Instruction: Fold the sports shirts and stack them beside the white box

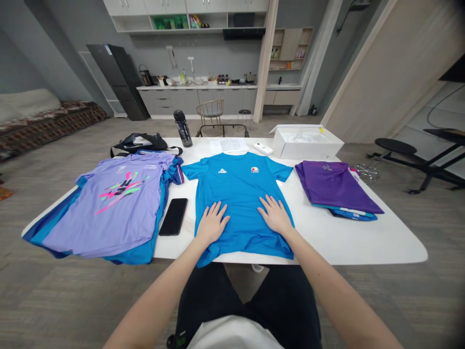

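Note:
A blue T-shirt (240, 194) lies spread front side up on the white table, its collar at the far side and its lower hem by the near edge. My left hand (212, 224) rests flat on the left part of the shirt, fingers apart. On the right part lies my right hand (276, 215), also flat with spread fingers. Neither hand grips the cloth. Some creases run along the lower left of the shirt, and its hem hangs slightly over the edge at that corner.
Left of the shirt lie a black phone (173, 216) and a pile of shirts topped by a lilac T-shirt (123, 203). Folded purple clothing (334, 184) is stacked at right. Behind stand a bottle (182, 128), a black bag (141, 143) and a white box (307, 148) on the table (370, 245).

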`<state>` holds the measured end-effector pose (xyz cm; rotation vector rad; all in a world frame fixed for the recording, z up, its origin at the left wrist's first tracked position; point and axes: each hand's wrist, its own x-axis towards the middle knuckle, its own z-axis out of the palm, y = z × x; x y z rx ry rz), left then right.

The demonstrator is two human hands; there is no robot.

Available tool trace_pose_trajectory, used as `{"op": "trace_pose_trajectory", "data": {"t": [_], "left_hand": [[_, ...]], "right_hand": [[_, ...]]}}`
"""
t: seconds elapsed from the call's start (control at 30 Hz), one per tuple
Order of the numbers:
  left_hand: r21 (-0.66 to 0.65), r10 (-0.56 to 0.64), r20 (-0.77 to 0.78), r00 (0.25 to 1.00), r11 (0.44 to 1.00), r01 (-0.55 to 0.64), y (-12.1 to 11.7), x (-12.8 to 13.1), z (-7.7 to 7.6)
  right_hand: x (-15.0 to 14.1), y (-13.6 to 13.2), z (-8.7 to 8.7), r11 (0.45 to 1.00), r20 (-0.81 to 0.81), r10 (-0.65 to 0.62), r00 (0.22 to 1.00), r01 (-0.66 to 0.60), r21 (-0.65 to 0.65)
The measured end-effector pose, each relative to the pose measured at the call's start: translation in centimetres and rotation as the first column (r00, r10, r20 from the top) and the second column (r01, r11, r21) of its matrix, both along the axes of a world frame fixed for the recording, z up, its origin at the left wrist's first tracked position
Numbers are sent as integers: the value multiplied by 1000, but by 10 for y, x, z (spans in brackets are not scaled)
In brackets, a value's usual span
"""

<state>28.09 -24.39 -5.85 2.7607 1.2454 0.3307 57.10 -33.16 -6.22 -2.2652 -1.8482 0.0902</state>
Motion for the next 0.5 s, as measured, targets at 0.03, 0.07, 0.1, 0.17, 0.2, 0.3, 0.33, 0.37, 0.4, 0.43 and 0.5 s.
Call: {"op": "trace_pose_trajectory", "data": {"t": [0.03,0.07,0.1,0.17,0.2,0.3,0.33,0.37,0.4,0.43,0.5], "left_hand": [[1,-16,19,1000,1000,16,-2,-2,5],[6,-45,45,998,999,45,-7,-4,11],[14,-83,75,994,996,83,-14,-6,17],[29,-166,121,979,986,164,-39,-13,29],[33,-201,128,971,980,198,-53,-19,33],[30,-247,90,965,969,246,-93,-44,35],[31,-249,74,966,968,247,-101,-54,32],[32,-250,65,966,968,249,-106,-64,28],[31,-254,67,965,967,252,-108,-74,23],[27,-259,82,962,966,258,-107,-83,18],[6,-274,149,950,961,277,-102,-96,11]], "right_hand": [[4,-4,4,999,-27,20,999,-19,33],[5,-10,9,996,-56,42,998,-38,82],[4,-17,14,989,-83,68,994,-56,140],[-6,-41,24,967,-113,138,984,-108,232],[-13,-56,27,958,-115,176,978,-144,247],[-33,-106,30,952,-89,260,961,-240,188],[-36,-122,28,954,-79,258,963,-241,177],[-38,-135,25,957,-75,244,967,-227,181],[-37,-146,22,958,-79,227,971,-207,199],[-34,-154,18,956,-94,212,973,-187,224],[-25,-162,12,948,-147,207,967,-161,275]]}}
